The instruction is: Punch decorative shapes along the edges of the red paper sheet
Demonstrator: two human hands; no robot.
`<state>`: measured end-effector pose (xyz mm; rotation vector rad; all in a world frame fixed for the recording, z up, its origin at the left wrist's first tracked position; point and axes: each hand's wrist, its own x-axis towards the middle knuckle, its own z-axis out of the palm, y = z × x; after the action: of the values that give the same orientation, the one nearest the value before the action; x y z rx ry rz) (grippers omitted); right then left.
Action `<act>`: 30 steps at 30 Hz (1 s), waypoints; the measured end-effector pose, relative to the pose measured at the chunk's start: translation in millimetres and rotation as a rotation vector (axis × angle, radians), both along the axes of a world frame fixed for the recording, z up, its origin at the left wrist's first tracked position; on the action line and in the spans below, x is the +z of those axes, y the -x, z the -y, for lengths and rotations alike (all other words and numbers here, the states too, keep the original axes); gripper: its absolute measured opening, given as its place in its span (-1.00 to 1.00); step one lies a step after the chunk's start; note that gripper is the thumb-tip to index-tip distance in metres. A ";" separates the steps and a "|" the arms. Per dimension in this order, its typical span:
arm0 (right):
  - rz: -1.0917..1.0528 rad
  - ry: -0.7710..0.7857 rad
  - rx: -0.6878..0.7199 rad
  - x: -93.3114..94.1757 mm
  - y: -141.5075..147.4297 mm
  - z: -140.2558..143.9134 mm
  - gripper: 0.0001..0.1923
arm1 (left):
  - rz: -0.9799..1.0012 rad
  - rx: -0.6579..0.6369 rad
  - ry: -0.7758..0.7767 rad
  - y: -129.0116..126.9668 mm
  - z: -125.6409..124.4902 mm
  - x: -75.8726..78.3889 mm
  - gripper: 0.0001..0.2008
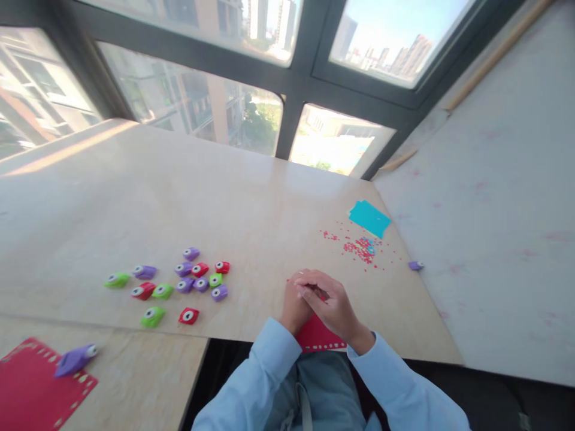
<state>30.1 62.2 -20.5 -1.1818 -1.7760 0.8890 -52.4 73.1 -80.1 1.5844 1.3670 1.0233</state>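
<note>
My left hand (295,302) is closed over the upper left part of a sheet of red paper (317,332) at the table's front edge. Across it lies my right hand (331,304), its fingers bent and touching the left hand. What the two hands grip between them is hidden; a bit of red shows in the gap. Small punched holes run along the sheet's lower edge. To the left stand several small craft punches in purple (184,285), green (153,316) and red (188,316).
Blue paper sheets (369,218) lie at the right, with red paper bits (362,248) scattered in front. A purple punch (415,265) sits by the right wall. At the lower left, another purple punch (74,361) rests on a second red sheet (36,392). Windows border the table's back.
</note>
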 end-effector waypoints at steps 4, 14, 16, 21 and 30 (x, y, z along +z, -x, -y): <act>-0.077 0.152 -0.334 -16.7 -82.2 -14.3 -0.76 | 0.039 -0.055 -0.057 7.7 -13.8 -2.1 -0.80; 0.425 0.325 -1.004 -41.7 -273.2 -38.9 -0.34 | 0.027 -0.020 -0.058 8.6 -14.9 -3.4 -0.80; 0.474 0.360 -1.003 -42.7 -287.7 -42.4 -0.30 | 0.024 -0.016 -0.057 8.7 -15.7 -2.6 -0.79; 0.570 0.393 -1.002 -50.1 -300.2 -52.5 -0.29 | 0.007 -0.005 -0.047 8.3 -15.6 -0.4 -0.78; 0.661 0.196 -0.865 -51.8 -293.6 -37.8 -0.70 | 0.005 -0.009 -0.025 9.1 -14.6 -1.4 -0.77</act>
<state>323.7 100.0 -72.3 -2.3052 -1.3807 0.1451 -61.5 87.7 -81.5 1.6036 1.3471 1.0417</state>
